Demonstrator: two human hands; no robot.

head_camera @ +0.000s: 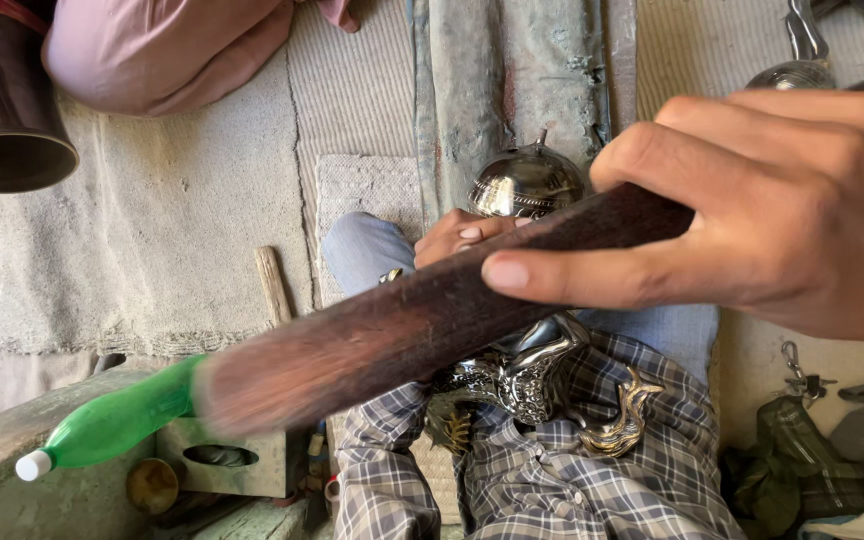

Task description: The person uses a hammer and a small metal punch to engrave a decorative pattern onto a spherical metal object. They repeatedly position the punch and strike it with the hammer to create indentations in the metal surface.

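Dark, worn wood makes up the one long handle (432, 320) you hold slantwise across the view; its lower end blurs just above one green plastic bottle (117, 420) with a white cap. Your right hand (772, 200) is wrapped around the handle's upper end, fingers curled over it and thumb pressed flat along its side. Your left hand (457, 235) rests against one shiny, ornate metal vessel (527, 375) lying on your checked lap, fingers partly curled; the handle hides the grip. One domed metal lid (525, 183) sits just beyond. One pale wooden stick (273, 285) lies on the coarse woven floor mat (182, 230).
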